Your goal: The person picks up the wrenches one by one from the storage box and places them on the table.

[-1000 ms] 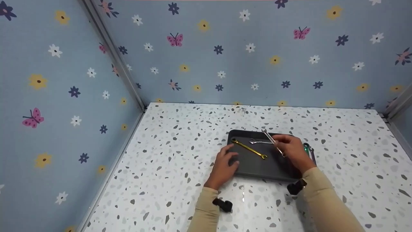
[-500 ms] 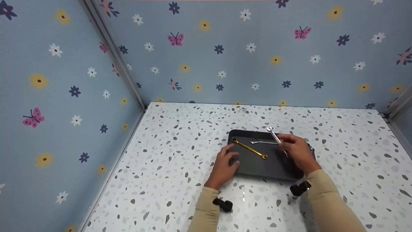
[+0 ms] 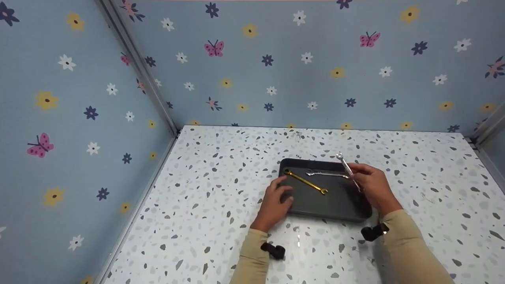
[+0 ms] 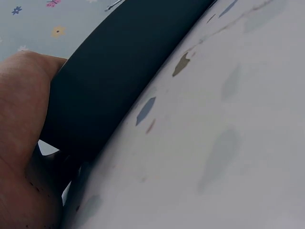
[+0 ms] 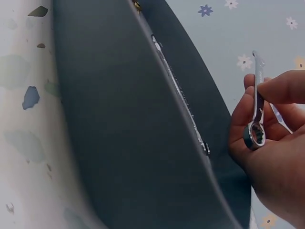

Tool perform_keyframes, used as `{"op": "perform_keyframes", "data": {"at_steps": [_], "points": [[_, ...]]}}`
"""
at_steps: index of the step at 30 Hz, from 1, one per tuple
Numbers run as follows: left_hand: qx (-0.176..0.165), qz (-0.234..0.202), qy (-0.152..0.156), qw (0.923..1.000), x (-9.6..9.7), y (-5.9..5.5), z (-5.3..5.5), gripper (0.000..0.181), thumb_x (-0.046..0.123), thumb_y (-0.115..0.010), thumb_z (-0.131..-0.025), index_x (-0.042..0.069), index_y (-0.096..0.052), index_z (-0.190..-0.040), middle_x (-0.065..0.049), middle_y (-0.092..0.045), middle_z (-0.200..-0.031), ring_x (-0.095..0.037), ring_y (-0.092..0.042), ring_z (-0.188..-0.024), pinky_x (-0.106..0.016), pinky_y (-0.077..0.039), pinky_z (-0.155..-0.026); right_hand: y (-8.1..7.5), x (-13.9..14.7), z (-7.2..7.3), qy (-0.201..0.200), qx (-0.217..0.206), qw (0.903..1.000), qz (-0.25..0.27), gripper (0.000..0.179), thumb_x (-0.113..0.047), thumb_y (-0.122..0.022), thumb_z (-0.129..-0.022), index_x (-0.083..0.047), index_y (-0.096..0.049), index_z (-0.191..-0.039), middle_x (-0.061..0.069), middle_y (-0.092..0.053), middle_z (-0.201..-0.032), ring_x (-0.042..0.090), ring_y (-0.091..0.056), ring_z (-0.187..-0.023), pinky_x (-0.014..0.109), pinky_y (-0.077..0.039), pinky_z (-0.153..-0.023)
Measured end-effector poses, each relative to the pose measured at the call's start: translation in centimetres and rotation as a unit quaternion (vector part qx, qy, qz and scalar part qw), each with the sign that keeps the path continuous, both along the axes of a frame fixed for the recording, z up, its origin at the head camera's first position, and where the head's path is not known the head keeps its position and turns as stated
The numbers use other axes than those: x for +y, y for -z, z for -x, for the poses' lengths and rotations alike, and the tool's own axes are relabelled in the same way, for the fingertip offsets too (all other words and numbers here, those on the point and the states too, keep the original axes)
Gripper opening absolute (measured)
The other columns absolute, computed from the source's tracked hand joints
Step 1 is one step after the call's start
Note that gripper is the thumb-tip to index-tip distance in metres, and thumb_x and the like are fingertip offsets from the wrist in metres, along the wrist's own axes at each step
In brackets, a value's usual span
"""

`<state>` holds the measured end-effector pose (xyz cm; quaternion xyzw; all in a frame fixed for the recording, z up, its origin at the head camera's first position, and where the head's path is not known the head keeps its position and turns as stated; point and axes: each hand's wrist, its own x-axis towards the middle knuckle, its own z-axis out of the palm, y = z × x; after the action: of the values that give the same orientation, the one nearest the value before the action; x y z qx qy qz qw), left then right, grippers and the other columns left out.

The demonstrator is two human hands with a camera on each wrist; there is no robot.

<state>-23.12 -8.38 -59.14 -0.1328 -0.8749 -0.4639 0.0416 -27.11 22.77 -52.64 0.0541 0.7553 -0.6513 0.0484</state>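
Note:
In the head view a dark grey tray lies on the speckled table. My left hand holds its left side, fingers bent over the rim; in the left wrist view the thumb side of this hand is against the tray's dark wall. My right hand pinches a silver combination wrench between thumb and fingers, tilted over the tray's right side. Its ring end faces the right wrist camera. Inside the tray lie a gold wrench and, behind it, a second silver wrench.
A blue wall with flowers and butterflies stands behind the table. Another patterned wall closes the left side. Black straps with small devices sit on both wrists.
My right hand has carried the silver wrench to the right, uncovering more of the silver wrench in the tray. It now hides the green and purple tools right of the tray. My left hand stays put.

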Motion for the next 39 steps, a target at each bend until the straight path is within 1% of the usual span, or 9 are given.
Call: {"op": "perform_keyframes", "data": {"at_steps": [5,10,12,16,18,22,24,32,39], "points": [[0.006,-0.004,0.001,1.0000,0.0,0.0,0.0,0.030,0.018,-0.067,-0.094,0.010,-0.068,-0.123,0.001,-0.037,-0.157,-0.022,-0.031,-0.144,-0.041,-0.031,-0.115,-0.6,0.7,-0.3,0.016,-0.011,0.9998,-0.010,0.037,-0.007,-0.058,-0.096,-0.004,-0.063,-0.132,0.009,-0.065,-0.118,0.018,-0.056,-0.086,0.031,-0.050,-0.069],[-0.002,-0.011,0.000,0.9999,0.1,-0.1,-0.1,0.031,0.017,-0.067,-0.094,0.010,-0.068,-0.124,0.000,-0.037,-0.158,-0.022,-0.031,-0.144,-0.043,-0.030,-0.116,-1.2,1.5,-0.6,0.023,-0.009,0.9997,-0.002,0.038,-0.006,-0.058,-0.096,-0.004,-0.062,-0.134,-0.002,-0.066,-0.113,0.016,-0.057,-0.095,0.028,-0.052,-0.075],[-0.005,-0.010,-0.001,0.9999,0.1,-0.2,-0.1,0.031,0.017,-0.067,-0.094,0.010,-0.068,-0.124,0.001,-0.037,-0.158,-0.022,-0.031,-0.144,-0.042,-0.030,-0.116,-1.3,1.8,-0.7,0.027,-0.004,0.9996,0.011,0.037,-0.005,-0.058,-0.096,-0.003,-0.063,-0.133,-0.004,-0.067,-0.109,0.014,-0.057,-0.093,0.027,-0.051,-0.075],[-0.004,-0.008,-0.004,1.0000,0.1,-0.1,-0.1,0.031,0.018,-0.067,-0.094,0.011,-0.068,-0.124,0.002,-0.037,-0.158,-0.021,-0.031,-0.144,-0.042,-0.030,-0.116,-1.3,2.5,-0.9,0.029,0.001,0.9990,0.035,0.035,-0.005,-0.058,-0.097,-0.003,-0.063,-0.132,-0.004,-0.068,-0.103,0.012,-0.053,-0.080,0.027,-0.048,-0.067],[0.001,-0.009,0.000,1.0000,0.0,-0.1,-0.1,0.030,0.017,-0.067,-0.094,0.010,-0.068,-0.124,0.000,-0.037,-0.157,-0.023,-0.031,-0.144,-0.043,-0.030,-0.116,-1.3,3.0,-1.0,0.025,-0.002,0.9984,0.051,0.035,-0.005,-0.056,-0.099,-0.003,-0.062,-0.133,-0.002,-0.067,-0.104,0.013,-0.055,-0.081,0.027,-0.047,-0.065],[0.011,-0.008,0.004,0.9999,0.0,0.0,-0.1,0.030,0.015,-0.067,-0.094,0.007,-0.068,-0.123,-0.003,-0.039,-0.156,-0.025,-0.032,-0.144,-0.044,-0.032,-0.115,-1.3,3.7,-1.1,0.017,-0.007,0.9981,0.059,0.036,-0.005,-0.054,-0.099,-0.004,-0.060,-0.135,-0.003,-0.065,-0.107,0.014,-0.058,-0.087,0.027,-0.046,-0.065],[0.014,-0.007,0.004,0.9999,0.0,0.1,0.0,0.030,0.014,-0.067,-0.094,0.006,-0.068,-0.123,-0.003,-0.039,-0.156,-0.025,-0.032,-0.144,-0.044,-0.032,-0.115,-1.3,4.0,-1.1,0.016,-0.010,0.9981,0.059,0.036,-0.004,-0.054,-0.099,-0.004,-0.059,-0.135,-0.003,-0.065,-0.107,0.014,-0.056,-0.084,0.028,-0.045,-0.065],[0.007,-0.009,0.002,0.9999,-0.1,0.0,-0.1,0.030,0.017,-0.066,-0.094,0.008,-0.068,-0.123,0.000,-0.038,-0.156,-0.025,-0.032,-0.143,-0.044,-0.032,-0.115,-1.3,4.9,-1.4,0.021,-0.021,0.9966,0.076,0.036,-0.004,-0.056,-0.099,-0.004,-0.059,-0.135,-0.002,-0.064,-0.110,0.010,-0.056,-0.094,0.024,-0.051,-0.074],[-0.001,-0.003,-0.005,1.0000,0.0,-0.1,-0.1,0.031,0.019,-0.067,-0.094,0.011,-0.068,-0.124,0.005,-0.037,-0.157,-0.022,-0.032,-0.144,-0.042,-0.032,-0.115,-1.3,5.6,-1.9,0.027,-0.042,0.9971,0.058,0.037,-0.003,-0.059,-0.097,-0.006,-0.060,-0.133,-0.007,-0.067,-0.109,0.009,-0.057,-0.099,0.024,-0.052,-0.079]]}}
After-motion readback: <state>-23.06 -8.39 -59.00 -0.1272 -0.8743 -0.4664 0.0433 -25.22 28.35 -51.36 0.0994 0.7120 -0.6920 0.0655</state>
